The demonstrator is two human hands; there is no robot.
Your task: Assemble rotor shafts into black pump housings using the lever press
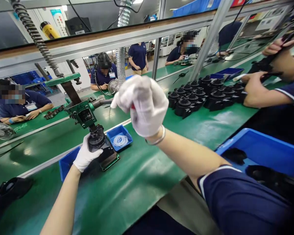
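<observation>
My left hand (pixel 87 156), in a white glove, is closed round the side of a black round part (pixel 97 138). That part sits upright beneath the ram of a green hand press (pixel 84 114), above its base plate. Higher up and closer to the camera, my right hand (pixel 145 106), also gloved, is closed around the end of the press lever (pixel 104 102). A bit of red shows between its fingers; the rest of the grip is hidden. Right beside the press is a small blue tray (pixel 130 141) with white rings (pixel 120 140).
Another blue bin (pixel 61 168) is partly behind my left hand. Many black parts (pixel 186 101) stand at the right of the green table (pixel 137 173). A large blue bin (pixel 264 140) is at lower right. A co-worker's arm (pixel 264 91) reaches in at right. A metal rail crosses above.
</observation>
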